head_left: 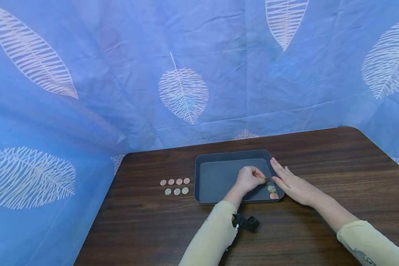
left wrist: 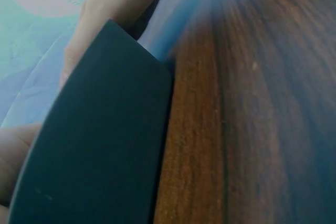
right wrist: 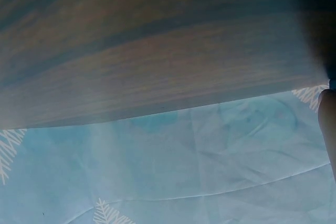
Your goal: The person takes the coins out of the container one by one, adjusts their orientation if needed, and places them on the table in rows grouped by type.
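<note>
A dark grey rectangular tray [head_left: 226, 168] lies on the wooden table. Inside its right end, my left hand [head_left: 250, 178] pinches a small gold-coloured coin [head_left: 267, 179] between thumb and fingertips. Just nearer to me in the tray are another gold-coloured coin [head_left: 271, 188] and a copper-coloured coin [head_left: 274, 196]. My right hand [head_left: 296, 184] lies with straight fingers along the tray's right rim, touching it. The left wrist view shows the tray's outer wall [left wrist: 105, 129] covering most of the left hand [left wrist: 16, 150]. At the right wrist view's edge, only a sliver of hand [right wrist: 328, 124] appears.
Left of the tray, several copper-coloured coins [head_left: 171, 181] form a row, with three gold-coloured coins [head_left: 177, 191] in a row nearer to me. Blue cloth [head_left: 219, 92] with white leaf prints hangs behind the table [head_left: 146, 229]. A black wrist strap [head_left: 247, 222] sits on the left forearm.
</note>
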The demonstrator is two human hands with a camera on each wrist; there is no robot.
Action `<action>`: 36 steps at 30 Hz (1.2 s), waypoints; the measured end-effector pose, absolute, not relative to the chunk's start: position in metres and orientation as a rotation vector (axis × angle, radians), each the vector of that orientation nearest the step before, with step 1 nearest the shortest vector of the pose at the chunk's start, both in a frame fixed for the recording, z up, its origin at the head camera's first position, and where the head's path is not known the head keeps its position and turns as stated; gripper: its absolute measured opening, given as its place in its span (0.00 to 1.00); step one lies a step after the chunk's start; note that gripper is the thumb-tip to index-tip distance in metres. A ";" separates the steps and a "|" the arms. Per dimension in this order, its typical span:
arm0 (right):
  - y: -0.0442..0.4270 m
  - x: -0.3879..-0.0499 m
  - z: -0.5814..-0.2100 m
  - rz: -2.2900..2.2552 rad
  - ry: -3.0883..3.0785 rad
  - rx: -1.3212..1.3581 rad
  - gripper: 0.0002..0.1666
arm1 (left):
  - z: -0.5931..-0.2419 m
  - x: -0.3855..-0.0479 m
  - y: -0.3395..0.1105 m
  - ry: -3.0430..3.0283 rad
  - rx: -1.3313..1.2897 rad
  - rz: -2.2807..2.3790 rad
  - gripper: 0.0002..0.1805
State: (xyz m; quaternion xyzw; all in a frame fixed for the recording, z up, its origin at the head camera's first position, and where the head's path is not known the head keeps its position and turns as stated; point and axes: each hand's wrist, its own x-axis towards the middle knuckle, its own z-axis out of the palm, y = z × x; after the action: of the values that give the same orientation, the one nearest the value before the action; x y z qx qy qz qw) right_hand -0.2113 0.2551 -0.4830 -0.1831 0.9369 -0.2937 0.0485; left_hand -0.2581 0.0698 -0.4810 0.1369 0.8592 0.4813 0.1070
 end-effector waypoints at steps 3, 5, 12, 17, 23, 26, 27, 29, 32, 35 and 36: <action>0.254 -0.212 -0.483 -0.888 2.855 -0.550 0.38 | -0.479 -0.258 0.068 2.490 0.384 1.457 0.07; 0.254 -0.211 -0.482 -0.884 2.856 -0.545 0.38 | -0.478 -0.258 0.066 2.472 0.389 1.482 0.07; 0.255 -0.211 -0.482 -0.903 2.847 -0.548 0.38 | -0.470 -0.257 0.055 2.433 0.403 1.558 0.05; 0.255 -0.211 -0.481 -0.912 2.848 -0.566 0.38 | -0.460 -0.257 0.042 2.421 0.404 1.637 0.03; 0.254 -0.210 -0.480 -0.917 2.843 -0.563 0.39 | -0.446 -0.254 0.018 2.357 0.435 1.760 0.03; 0.254 -0.210 -0.480 -0.922 2.839 -0.559 0.39 | -0.441 -0.252 0.005 2.304 0.437 1.821 0.03; 0.254 -0.209 -0.481 -0.924 2.838 -0.558 0.39 | -0.440 -0.251 0.001 2.291 0.434 1.840 0.03; 0.254 -0.209 -0.481 -0.928 2.835 -0.559 0.39 | -0.438 -0.250 -0.009 2.279 0.436 1.870 0.04; 0.254 -0.209 -0.481 -0.929 2.833 -0.561 0.39 | -0.436 -0.249 -0.024 2.271 0.426 1.916 0.04; 0.254 -0.209 -0.481 -0.927 2.835 -0.563 0.39 | -0.433 -0.249 -0.039 2.264 0.403 1.963 0.05; 0.254 -0.209 -0.481 -0.925 2.835 -0.563 0.39 | -0.432 -0.249 -0.044 2.271 0.395 1.969 0.05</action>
State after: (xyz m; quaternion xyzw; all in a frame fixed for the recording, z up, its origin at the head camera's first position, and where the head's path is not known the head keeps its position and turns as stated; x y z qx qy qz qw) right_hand -0.2091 0.2543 -0.4811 -0.1852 0.9329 -0.3043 0.0534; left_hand -0.2486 -0.0438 -0.4323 0.1301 0.7479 0.6486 0.0550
